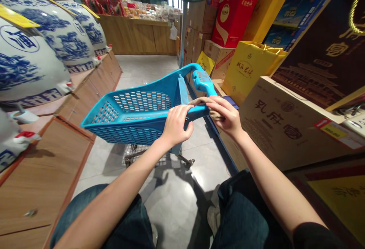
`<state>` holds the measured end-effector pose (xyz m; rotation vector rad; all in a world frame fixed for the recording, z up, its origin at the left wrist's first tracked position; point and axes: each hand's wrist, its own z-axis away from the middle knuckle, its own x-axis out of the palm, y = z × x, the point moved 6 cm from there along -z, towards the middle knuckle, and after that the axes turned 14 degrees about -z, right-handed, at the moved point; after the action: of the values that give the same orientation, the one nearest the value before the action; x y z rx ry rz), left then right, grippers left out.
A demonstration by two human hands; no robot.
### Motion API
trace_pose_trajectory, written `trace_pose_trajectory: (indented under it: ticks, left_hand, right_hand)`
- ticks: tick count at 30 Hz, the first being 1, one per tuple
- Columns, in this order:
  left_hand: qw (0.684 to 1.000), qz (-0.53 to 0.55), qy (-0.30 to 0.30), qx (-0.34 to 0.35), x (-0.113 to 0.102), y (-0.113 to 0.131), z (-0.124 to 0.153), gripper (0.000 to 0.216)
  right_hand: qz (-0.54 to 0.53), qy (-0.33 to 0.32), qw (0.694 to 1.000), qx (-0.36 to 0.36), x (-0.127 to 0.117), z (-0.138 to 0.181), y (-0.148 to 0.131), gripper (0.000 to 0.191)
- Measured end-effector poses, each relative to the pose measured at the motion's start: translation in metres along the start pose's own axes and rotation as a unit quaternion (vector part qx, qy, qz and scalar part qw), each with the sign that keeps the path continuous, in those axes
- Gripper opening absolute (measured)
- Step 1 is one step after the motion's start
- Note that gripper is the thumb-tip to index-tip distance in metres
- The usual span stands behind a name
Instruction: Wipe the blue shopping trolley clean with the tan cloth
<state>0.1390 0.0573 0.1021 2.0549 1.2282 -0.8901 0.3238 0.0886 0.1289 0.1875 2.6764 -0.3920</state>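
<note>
A blue plastic shopping cart (pixel 134 116) with a perforated basket stands on the floor in front of me, its basket pointing left. My left hand (pixel 177 125) grips the near side of its blue frame, thumb below and fingers over the top. Around the cart's handle (pixel 203 81), at its near corner, lies a beige cloth (pixel 216 114). My right hand (pixel 227 116) is closed on this cloth and presses it against the blue bar. Part of the cloth stretches along the bar toward my left hand.
Large blue-and-white porcelain jars (pixel 70 38) line a wooden cabinet (pixel 42 176) at left. Cartons (pixel 265 123), a yellow gift bag (pixel 249 68) and a red gift bag (pixel 232 15) crowd the right side. A counter (pixel 137 34) with packaged goods stands beyond the tiled floor (pixel 142 68).
</note>
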Motion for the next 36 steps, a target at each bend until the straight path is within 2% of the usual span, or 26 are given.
trace_pose_trajectory:
  ticks: [5, 11, 14, 17, 20, 23, 26, 29, 31, 34, 36]
  left_hand:
    - [1.000, 0.006, -0.003, -0.029, -0.003, -0.003, 0.001, 0.045]
    - [0.997, 0.020, 0.020, -0.070, -0.014, -0.012, 0.004, 0.030]
    - [0.994, 0.034, 0.036, -0.096, -0.019, -0.021, 0.005, 0.021]
    - [0.992, 0.043, 0.060, -0.105, -0.024, -0.029, 0.004, 0.018]
    - [0.991, 0.030, 0.078, -0.109, -0.025, -0.035, 0.004, 0.022]
    - [0.990, 0.008, 0.104, -0.092, -0.028, -0.031, 0.005, 0.027]
    - [0.993, -0.006, 0.115, -0.030, -0.030, -0.013, 0.006, 0.033]
    - [0.994, -0.018, 0.104, 0.021, -0.028, 0.004, 0.005, 0.034]
    - [0.995, -0.023, 0.095, 0.024, -0.024, 0.007, 0.003, 0.033]
    - [0.997, -0.026, 0.076, 0.020, -0.018, 0.003, -0.002, 0.028]
    - [0.997, -0.023, 0.075, 0.013, -0.016, -0.001, -0.004, 0.025]
  right_hand:
    - [-0.004, 0.052, 0.998, 0.033, -0.012, -0.001, 0.003, 0.036]
    - [-0.050, 0.021, 0.998, -0.017, 0.007, 0.001, -0.017, 0.039]
    - [-0.044, 0.013, 0.999, 0.005, 0.002, 0.001, -0.004, 0.037]
    - [-0.023, 0.048, 0.998, 0.045, -0.007, 0.002, 0.011, 0.043]
    - [-0.027, 0.062, 0.997, 0.032, -0.005, 0.002, 0.004, 0.047]
    - [-0.053, 0.055, 0.997, 0.009, 0.002, -0.001, -0.010, 0.045]
    - [-0.064, 0.067, 0.996, 0.017, 0.002, -0.004, -0.014, 0.045]
    - [-0.056, 0.082, 0.994, 0.040, 0.002, -0.004, -0.012, 0.059]
    - [-0.050, 0.044, 0.997, 0.038, 0.013, -0.004, -0.018, 0.071]
    - [-0.036, -0.074, 0.997, 0.002, 0.041, -0.001, -0.038, 0.082]
    - [-0.023, -0.125, 0.992, -0.015, 0.055, 0.002, -0.045, 0.090]
